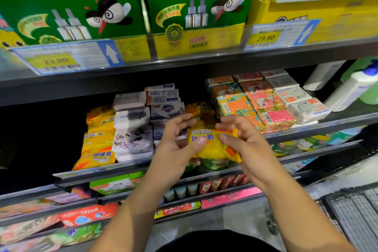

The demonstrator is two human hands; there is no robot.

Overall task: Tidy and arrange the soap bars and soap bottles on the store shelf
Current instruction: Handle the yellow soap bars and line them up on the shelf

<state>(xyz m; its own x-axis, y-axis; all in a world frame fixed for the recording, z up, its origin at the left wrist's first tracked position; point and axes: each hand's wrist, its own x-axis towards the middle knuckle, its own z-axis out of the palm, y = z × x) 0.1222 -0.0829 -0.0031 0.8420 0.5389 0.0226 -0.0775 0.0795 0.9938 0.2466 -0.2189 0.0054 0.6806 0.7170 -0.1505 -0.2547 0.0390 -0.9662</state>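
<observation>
Soap pack [214, 147], the yellow crinkly one, is held up just in front of the middle shelf [306, 131] edge, between the white bars [133, 129] on the left and the orange boxes [235, 106] on the right. Left hand [178, 145] pinches its left end, thumb on the front and other fingers half spread. Right hand [245, 139] grips the right end the same way.

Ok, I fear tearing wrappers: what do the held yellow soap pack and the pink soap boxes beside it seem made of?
Yellow soap pack: likely thin glossy plastic film; it crumples and shines between the left hand and right hand. Pink soap boxes: probably printed card, fairly matte; flat faces and crisp corners.
</observation>
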